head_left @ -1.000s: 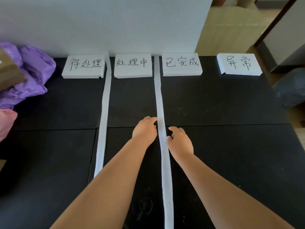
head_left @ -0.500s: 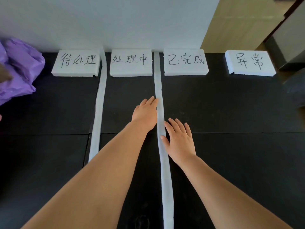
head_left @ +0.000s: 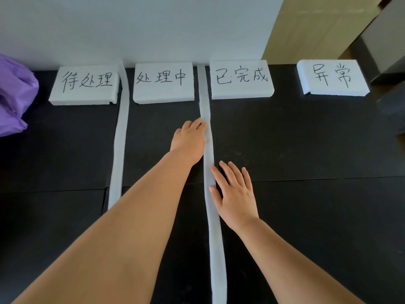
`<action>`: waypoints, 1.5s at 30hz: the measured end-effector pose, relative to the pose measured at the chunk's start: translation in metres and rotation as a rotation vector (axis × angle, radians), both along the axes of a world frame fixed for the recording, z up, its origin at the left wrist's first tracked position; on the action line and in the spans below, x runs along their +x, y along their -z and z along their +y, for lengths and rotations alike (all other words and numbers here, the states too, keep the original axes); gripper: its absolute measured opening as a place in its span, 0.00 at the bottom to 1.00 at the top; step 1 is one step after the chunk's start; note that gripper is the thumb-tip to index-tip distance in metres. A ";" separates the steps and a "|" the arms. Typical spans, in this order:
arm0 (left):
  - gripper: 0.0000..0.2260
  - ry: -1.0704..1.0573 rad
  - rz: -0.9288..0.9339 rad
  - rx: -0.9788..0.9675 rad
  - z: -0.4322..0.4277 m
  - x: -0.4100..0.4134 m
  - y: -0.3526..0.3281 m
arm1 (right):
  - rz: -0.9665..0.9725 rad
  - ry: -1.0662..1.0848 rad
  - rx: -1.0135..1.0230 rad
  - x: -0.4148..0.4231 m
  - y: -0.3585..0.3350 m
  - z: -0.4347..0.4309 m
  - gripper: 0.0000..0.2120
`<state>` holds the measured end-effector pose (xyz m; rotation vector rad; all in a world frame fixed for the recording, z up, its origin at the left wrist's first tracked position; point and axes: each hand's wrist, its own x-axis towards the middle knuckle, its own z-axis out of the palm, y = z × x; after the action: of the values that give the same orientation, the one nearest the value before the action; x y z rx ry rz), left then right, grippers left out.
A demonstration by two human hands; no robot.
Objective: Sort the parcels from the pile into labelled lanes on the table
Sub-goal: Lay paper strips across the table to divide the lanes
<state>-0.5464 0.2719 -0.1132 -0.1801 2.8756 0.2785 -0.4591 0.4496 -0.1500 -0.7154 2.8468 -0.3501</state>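
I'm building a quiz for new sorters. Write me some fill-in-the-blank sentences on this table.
1. ___ labels line the wall.
2. The bag is ___.
3. The left hand and right hand flank the ___ of two strips.
Missing: four; purple; right.

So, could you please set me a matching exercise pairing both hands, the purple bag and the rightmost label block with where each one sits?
Things:
1. left hand
2. right hand
3. purple bag
4. rightmost label block

Places:
A. far right at the back, with no strip beside it
B. at the left edge of the view
C. left of the centre strip, fingers against its edge
D. right of the centre strip, nearer the person, thumb on the strip

Pairs: 1-C, 2-D, 3-B, 4-A.
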 end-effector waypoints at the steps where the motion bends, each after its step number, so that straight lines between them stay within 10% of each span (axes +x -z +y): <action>1: 0.23 0.011 -0.011 -0.005 -0.001 -0.005 0.000 | 0.005 0.001 -0.004 0.000 0.002 0.000 0.25; 23: 0.35 0.043 -0.195 0.055 -0.006 -0.058 0.000 | 0.041 -0.010 0.044 0.001 0.009 0.000 0.24; 45: 0.24 0.024 -0.094 0.099 0.002 0.160 -0.032 | -0.261 0.080 0.186 0.088 -0.035 0.008 0.27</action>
<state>-0.3865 0.2743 -0.0809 -0.1368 2.7612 0.3961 -0.3712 0.4579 -0.1149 -0.4829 2.6210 -0.1721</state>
